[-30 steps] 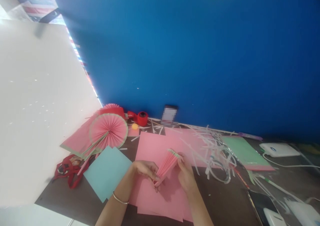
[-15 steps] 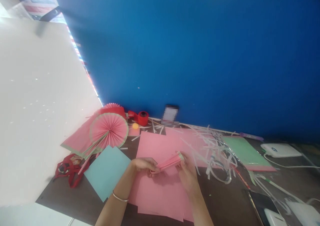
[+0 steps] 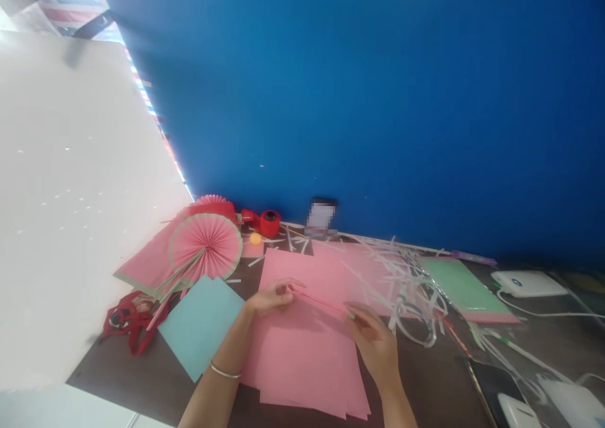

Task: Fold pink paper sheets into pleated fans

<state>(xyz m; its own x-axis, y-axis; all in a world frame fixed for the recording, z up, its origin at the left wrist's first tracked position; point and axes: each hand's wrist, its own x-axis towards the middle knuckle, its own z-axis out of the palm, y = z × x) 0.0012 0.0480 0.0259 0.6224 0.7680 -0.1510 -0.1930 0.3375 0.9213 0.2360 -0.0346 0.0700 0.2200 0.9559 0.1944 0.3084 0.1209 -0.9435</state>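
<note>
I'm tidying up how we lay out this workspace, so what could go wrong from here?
The folded pink paper is held only near its ends by the left hand and right hand; if either slips, the folds might loosen.

The pink sheets lie loosely overlapped below the hands, so a wrist could push them askew.

The tangled white paper strips lie just beyond the right hand and might snag on it.

We wear one thin, silvery bangle (image 3: 225,371) at seven o'clock, a smooth, slim ring around our left forearm (image 3: 212,399), a little up from the wrist. Our right forearm (image 3: 397,399), at five o'clock, is bare, and so are both our hands (image 3: 274,297).
</note>
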